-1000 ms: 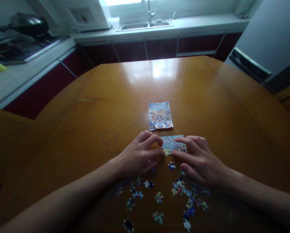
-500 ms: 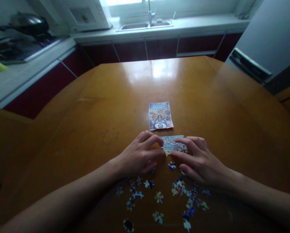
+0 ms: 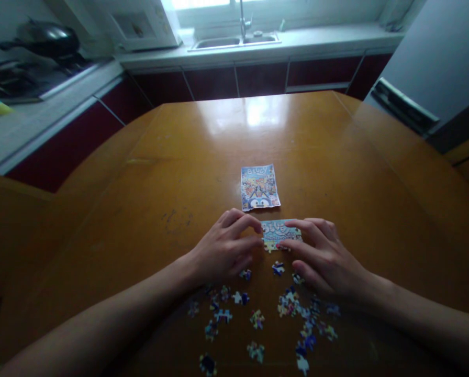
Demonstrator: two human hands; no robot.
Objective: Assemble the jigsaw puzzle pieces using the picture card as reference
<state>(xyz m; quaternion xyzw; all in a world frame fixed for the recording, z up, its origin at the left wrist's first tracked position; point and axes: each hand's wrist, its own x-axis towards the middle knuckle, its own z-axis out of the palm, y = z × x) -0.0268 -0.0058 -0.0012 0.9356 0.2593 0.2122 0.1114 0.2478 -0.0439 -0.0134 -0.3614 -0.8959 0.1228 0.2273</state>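
Note:
A joined section of a light blue jigsaw puzzle lies flat on the wooden table. At its left edge my left hand rests with fingers bent and apart, holding nothing visible. My right hand lies over the section's right part, fingers spread, with its fingertips on the surface. Just beyond is a creased picture sheet with a colourful cartoon print. One loose blue and white piece sits between my hands, and another piece is beside my right thumb.
Several loose puzzle pieces are scattered on the near part of the table. Beyond the table are a counter with a sink, a stove with a black pan at the left, and a grey appliance at the right.
My left hand has shifted slightly left, off the section's edge. The right fingers have moved a little right, showing more of the section's print.

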